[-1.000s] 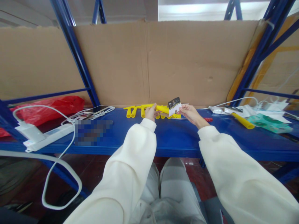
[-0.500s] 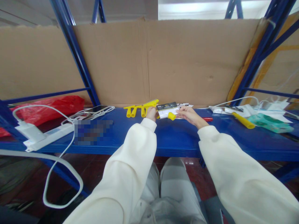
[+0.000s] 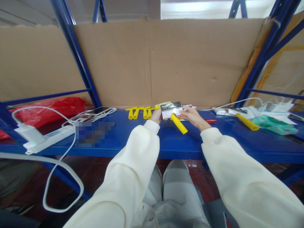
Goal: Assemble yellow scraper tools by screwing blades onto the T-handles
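Note:
Between my hands is a black-and-white printed card (image 3: pixel 167 112). A yellow T-shaped tool, its kind unclear, has its handle (image 3: pixel 180 124) slanting out from the card's front toward me. Part of its flat head (image 3: pixel 162 104) shows behind the card's upper left. My left hand (image 3: pixel 156 116) is closed at the card's left edge, its fingertips partly hidden. At the right edge, my right hand (image 3: pixel 190 116) pinches the card between thumb and fingers. Several similar yellow tools (image 3: pixel 140 113) lie in a row at the left, near the cardboard.
A cardboard panel (image 3: pixel 166 63) stands behind the blue shelf (image 3: pixel 142 145). To the left are a red bag (image 3: pixel 49 110), a white power strip (image 3: pixel 51 136) and cables. A red pen-like item (image 3: pixel 210 121), a yellow tube (image 3: pixel 247 122) and a green packet (image 3: pixel 275 125) lie to the right.
The yellow handle now sticks out much further in front of the card; only a short end showed before. The tool's head has shifted right, behind the card. Both hands stay nearly in place.

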`<state>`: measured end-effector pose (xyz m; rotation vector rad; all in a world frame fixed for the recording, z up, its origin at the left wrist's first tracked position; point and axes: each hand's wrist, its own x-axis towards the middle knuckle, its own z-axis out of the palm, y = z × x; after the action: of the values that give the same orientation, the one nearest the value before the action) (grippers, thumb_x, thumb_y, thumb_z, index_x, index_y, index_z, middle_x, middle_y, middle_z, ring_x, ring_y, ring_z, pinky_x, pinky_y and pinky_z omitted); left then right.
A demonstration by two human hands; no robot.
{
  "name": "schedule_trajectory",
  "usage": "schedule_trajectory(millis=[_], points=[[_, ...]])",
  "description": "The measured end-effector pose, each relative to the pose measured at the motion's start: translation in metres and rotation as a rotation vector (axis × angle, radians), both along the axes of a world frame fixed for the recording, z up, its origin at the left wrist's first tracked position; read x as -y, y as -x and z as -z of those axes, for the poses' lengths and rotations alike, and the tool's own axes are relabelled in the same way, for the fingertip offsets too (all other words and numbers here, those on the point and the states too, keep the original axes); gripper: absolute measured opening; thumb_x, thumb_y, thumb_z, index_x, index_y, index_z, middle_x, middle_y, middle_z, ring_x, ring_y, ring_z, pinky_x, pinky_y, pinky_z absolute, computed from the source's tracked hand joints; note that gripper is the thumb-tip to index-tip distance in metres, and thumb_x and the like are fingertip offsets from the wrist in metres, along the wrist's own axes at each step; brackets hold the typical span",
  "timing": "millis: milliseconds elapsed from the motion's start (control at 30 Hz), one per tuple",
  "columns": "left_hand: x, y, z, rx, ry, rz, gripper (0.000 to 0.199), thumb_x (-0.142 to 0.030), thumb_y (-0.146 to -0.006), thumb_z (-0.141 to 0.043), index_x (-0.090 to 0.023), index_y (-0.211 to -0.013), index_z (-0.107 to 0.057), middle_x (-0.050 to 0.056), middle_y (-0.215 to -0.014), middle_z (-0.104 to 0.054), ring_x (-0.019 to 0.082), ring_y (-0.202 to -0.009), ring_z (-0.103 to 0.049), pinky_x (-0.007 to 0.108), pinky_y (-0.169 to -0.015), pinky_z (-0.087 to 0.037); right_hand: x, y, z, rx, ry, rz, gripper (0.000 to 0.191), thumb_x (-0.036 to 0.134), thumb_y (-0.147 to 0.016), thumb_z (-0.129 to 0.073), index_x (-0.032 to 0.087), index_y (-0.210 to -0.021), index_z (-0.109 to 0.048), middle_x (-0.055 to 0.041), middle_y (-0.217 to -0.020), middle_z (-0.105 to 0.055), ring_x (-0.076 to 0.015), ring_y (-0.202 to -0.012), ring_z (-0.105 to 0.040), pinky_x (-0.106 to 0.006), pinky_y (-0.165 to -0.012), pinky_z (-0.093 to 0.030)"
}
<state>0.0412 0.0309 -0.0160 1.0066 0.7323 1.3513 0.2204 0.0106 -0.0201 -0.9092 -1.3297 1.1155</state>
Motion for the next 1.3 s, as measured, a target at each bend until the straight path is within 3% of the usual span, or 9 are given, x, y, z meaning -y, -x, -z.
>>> schedule_trajectory(millis=[167,300,533,767,867,1033,1167,1300], points=[[-0.001,0.003,0.0,-0.148,0.051,-0.037,0.038,-0.055,-0.084,-0.056,-0.019,-0.086,-0.068,0.01,-0.093,-0.076,0.027,-0.103,-0.069,0.041,-0.088,-0.052,-0.001,0.0,0.0,-0.02,-0.026,0.07,0.031,0.014,-0.08,-0.075,0.02,-0.067,-0.048,0.0019,-0.062,-0.068,-0.014,-0.065,-0.073,-0.026,-0.072,-0.062],[0.0,0.003,-0.001,-0.22,0.079,-0.07,0.047,-0.06,-0.088,-0.044,-0.019,-0.091,-0.068,0.01,-0.098,-0.076,0.026,-0.106,-0.066,0.044,-0.092,-0.048,0.0,0.001,-0.002,-0.051,-0.028,0.109,0.029,0.012,-0.082,-0.072,0.02,-0.068,-0.048,0.004,-0.059,-0.065,-0.012,-0.061,-0.071,-0.026,-0.074,-0.062],[0.007,0.004,-0.003,-0.311,0.115,-0.036,0.019,-0.03,-0.085,-0.049,-0.021,-0.077,-0.064,0.004,-0.078,-0.073,0.021,-0.095,-0.067,0.036,-0.085,-0.049,0.003,0.003,-0.004,-0.044,0.011,0.124,0.026,0.003,-0.086,-0.061,0.02,-0.069,-0.049,0.0028,-0.062,-0.067,-0.0094,-0.06,-0.07,-0.023,-0.076,-0.06],[0.002,0.004,0.0,-0.24,0.048,-0.106,0.008,-0.015,-0.075,-0.059,-0.017,-0.067,-0.062,0.002,-0.066,-0.069,0.019,-0.081,-0.069,0.029,-0.077,-0.052,0.006,0.004,-0.006,-0.047,0.029,0.153,0.027,0.001,-0.087,-0.058,0.02,-0.07,-0.05,0.0033,-0.06,-0.066,-0.0084,-0.058,-0.068,-0.022,-0.075,-0.06],[-0.001,0.005,0.0,-0.188,0.039,-0.143,0.009,-0.025,-0.075,-0.067,-0.017,-0.07,-0.064,0.004,-0.066,-0.069,0.02,-0.082,-0.07,0.026,-0.073,-0.053,0.006,0.005,-0.006,-0.034,0.048,0.172,0.026,0.001,-0.087,-0.059,0.019,-0.071,-0.051,0.0032,-0.059,-0.066,-0.0087,-0.057,-0.068,-0.022,-0.073,-0.06],[0.003,0.007,-0.001,-0.196,-0.003,-0.102,0.039,-0.056,-0.079,-0.065,-0.018,-0.075,-0.069,0.009,-0.077,-0.074,0.024,-0.088,-0.071,0.031,-0.075,-0.055,0.003,0.003,-0.005,-0.027,0.065,0.211,0.025,0.003,-0.087,-0.059,0.02,-0.071,-0.052,0.0026,-0.058,-0.066,-0.0104,-0.058,-0.068,-0.024,-0.071,-0.061],[0.006,0.004,0.002,-0.374,-0.096,-0.16,0.024,-0.037,-0.074,-0.076,-0.016,-0.065,-0.068,0.006,-0.068,-0.072,0.024,-0.085,-0.07,0.034,-0.079,-0.055,-0.004,-0.002,0.0,-0.004,0.066,0.209,0.024,0.004,-0.084,-0.064,0.02,-0.07,-0.053,0.0003,-0.06,-0.067,-0.012,-0.057,-0.068,-0.025,-0.07,-0.061],[0.003,0.004,0.007,-0.506,-0.139,-0.234,0.016,-0.021,-0.072,-0.075,-0.015,-0.059,-0.066,0.003,-0.06,-0.069,0.023,-0.08,-0.07,0.038,-0.079,-0.056,-0.006,-0.004,0.003,0.008,0.058,0.162,0.024,0.004,-0.081,-0.068,0.019,-0.07,-0.054,-0.0001,-0.061,-0.067,-0.0117,-0.056,-0.068,-0.023,-0.067,-0.06]])
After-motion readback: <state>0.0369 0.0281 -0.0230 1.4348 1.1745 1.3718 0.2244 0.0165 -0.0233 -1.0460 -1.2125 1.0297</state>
